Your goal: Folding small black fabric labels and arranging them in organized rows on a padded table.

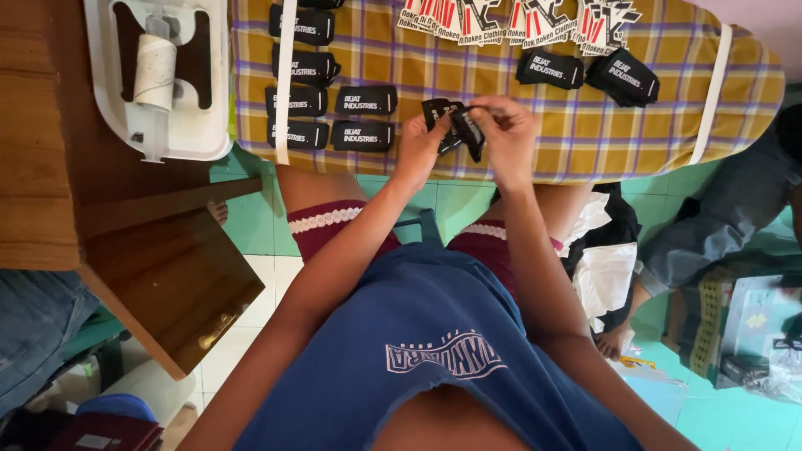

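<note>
Black fabric label, printed with white lettering, sits pinched between our two hands just above the near edge of the ironing board, which wears a yellow plaid cover with purple lines. Our left hand closes its fingers on the label's left end, and our right hand grips the right end with thumb and fingertips, the piece bunched and folded between them. To the left on the board we see flat black labels of the same kind laid in neat rows, crossed by a white strap. Two more black labels lie toward the right, and red, white and black tags line the far edge. Beyond the board's left end a white plastic tray rests on a wooden table. Below us, green floor tiles show beside our knees.
</note>
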